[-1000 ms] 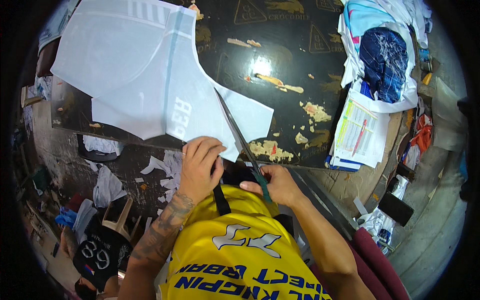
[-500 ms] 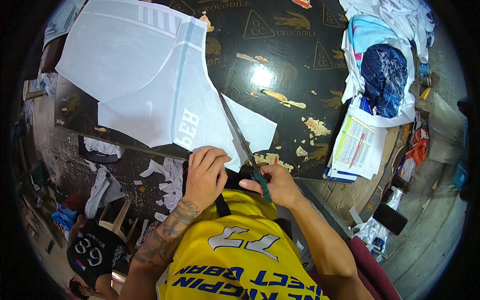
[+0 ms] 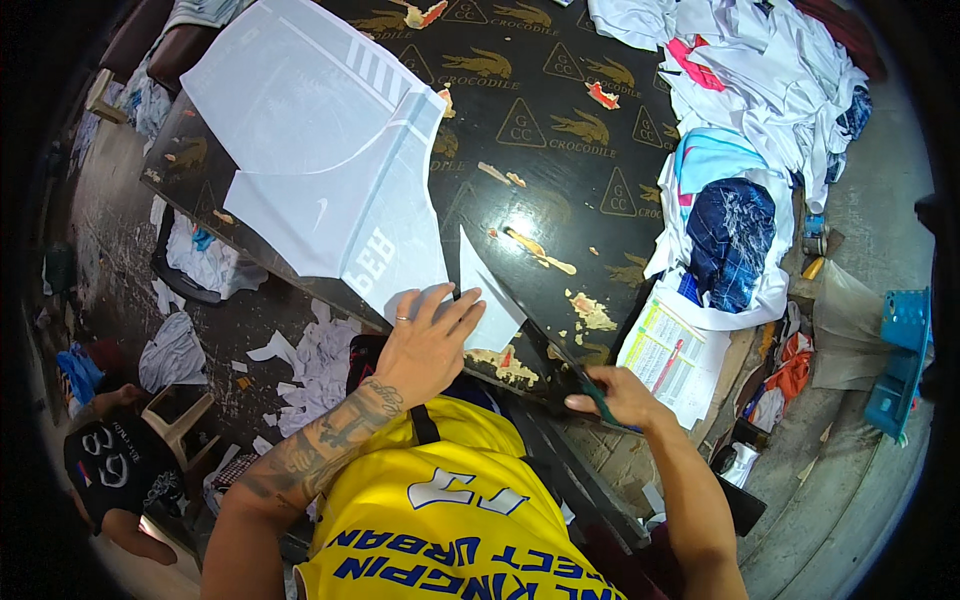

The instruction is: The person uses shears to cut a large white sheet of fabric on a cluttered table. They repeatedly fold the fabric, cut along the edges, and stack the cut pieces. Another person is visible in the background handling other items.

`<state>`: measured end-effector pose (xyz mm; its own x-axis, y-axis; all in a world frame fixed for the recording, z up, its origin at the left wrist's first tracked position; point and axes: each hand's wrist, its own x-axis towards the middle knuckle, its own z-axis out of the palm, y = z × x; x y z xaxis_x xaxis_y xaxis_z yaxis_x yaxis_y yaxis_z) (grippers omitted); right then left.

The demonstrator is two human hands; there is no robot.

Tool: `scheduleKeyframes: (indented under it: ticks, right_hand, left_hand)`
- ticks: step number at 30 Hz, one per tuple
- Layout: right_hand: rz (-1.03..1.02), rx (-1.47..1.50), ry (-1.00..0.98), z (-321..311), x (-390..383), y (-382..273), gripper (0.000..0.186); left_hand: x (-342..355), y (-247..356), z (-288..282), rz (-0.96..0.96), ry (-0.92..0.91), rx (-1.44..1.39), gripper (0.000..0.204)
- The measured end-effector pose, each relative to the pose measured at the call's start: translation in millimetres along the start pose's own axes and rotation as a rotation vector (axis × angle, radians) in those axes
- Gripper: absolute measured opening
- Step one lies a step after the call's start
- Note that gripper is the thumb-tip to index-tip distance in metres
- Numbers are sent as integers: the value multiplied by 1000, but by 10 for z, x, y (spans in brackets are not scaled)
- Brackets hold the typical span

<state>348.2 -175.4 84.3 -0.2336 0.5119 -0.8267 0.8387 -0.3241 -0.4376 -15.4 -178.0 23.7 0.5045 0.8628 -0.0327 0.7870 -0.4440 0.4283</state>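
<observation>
My left hand (image 3: pixel 425 345) lies with fingers spread over the lower tip of a large white fabric piece (image 3: pixel 310 150) with pale stripes and lettering, and over a separate narrow white scrap (image 3: pixel 492 312) beside it. My right hand (image 3: pixel 620 400) grips long dark scissors (image 3: pixel 565 362) with green-wrapped handles, right of the scrap at the table's front edge. The scissor blades point up and leftward toward the scrap. Both white pieces rest on the dark patterned table (image 3: pixel 540 190), whose surface has peeled patches.
Piled garments (image 3: pixel 730 120) and printed sheets with a red pen (image 3: pixel 660 355) occupy the table's right side. A blue plastic item (image 3: pixel 895 365) lies far right. Scraps (image 3: pixel 315 370) litter the floor lower left, where a person in black (image 3: pixel 125 470) is by a plastic chair (image 3: pixel 175 425).
The side part of the white piece now lies separate, with dark table showing between. My left hand moved onto both pieces; my right hand and scissors moved rightward. The view has shifted.
</observation>
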Motion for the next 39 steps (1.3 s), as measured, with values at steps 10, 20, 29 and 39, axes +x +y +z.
scheduleKeyframes:
  ticks: [10, 20, 29, 39]
  right_hand:
    - [-86, -92, 66, 6, 404, -601, 63]
    - [61, 363, 218, 299, 223, -381, 64]
    - [7, 390, 160, 841, 43, -1002, 62]
    - [5, 386, 179, 1051, 527, -1640, 64]
  left_hand:
    - [20, 37, 20, -24, 77, -18, 58]
    - [180, -705, -402, -200, 528, -267, 41]
    - [197, -2248, -840, -329, 292, 51, 25]
    - [581, -1578, -813, -170, 68, -525, 21]
